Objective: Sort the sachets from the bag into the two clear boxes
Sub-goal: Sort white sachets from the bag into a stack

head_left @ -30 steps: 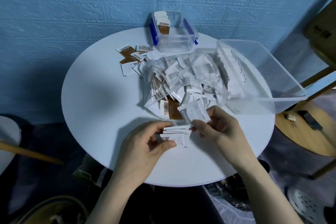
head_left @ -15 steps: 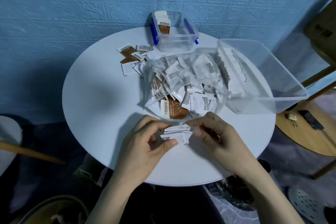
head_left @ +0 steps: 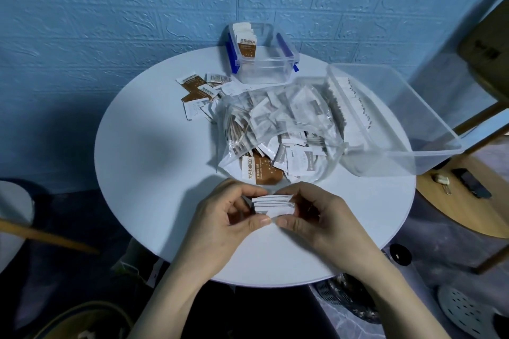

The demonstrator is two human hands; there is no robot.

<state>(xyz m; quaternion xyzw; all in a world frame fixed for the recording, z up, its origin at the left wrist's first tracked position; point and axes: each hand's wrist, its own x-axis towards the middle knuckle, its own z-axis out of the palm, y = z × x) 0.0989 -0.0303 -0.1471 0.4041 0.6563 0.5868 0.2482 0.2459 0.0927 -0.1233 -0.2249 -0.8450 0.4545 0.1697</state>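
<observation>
A small stack of white sachets [head_left: 272, 204] is pinched from both sides by my left hand [head_left: 228, 217] and my right hand [head_left: 316, 217], low over the near part of the round white table [head_left: 154, 151]. Behind it lies the clear plastic bag [head_left: 278, 129], open toward me and full of white and brown sachets; a brown sachet [head_left: 261, 169] sticks out of its mouth. The small clear box with blue clips [head_left: 261, 52] stands at the far edge with a few brown-and-white sachets upright inside. The large clear box [head_left: 391, 118] sits at the right, holding white sachets along its left wall.
Loose brown and white sachets [head_left: 201, 91] lie on the table left of the bag. A round wooden stool [head_left: 462, 201] with small items stands at the right, below a wooden chair. A blue textured wall rises behind the table.
My right hand has laid the white sachet it held onto the stack and closed in. Both hands now squeeze the stack together at its two ends.
</observation>
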